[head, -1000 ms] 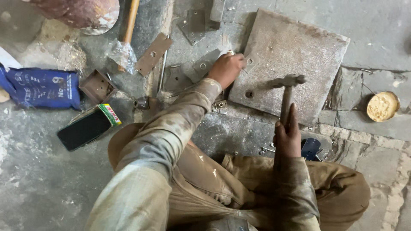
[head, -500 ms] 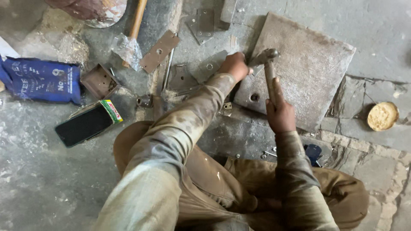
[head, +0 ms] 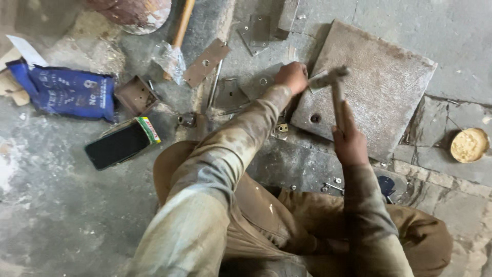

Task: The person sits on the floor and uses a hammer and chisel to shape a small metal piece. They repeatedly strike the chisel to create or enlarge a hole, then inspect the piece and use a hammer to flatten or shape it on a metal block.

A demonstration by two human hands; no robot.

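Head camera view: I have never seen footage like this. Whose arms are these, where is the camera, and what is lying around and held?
The camera sits on a person's head and looks down, so both arms are their own. The right hand grips a hammer by its handle. The left hand pinches a small metal piece at the edge of a thick square metal plate on the concrete floor. Nearby lie a phone, a blue bag, flat metal brackets and a small round tin.

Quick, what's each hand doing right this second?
Left hand: closed at the edge of the square metal plate, on something too small to make out.
Right hand: closed around the hammer handle.
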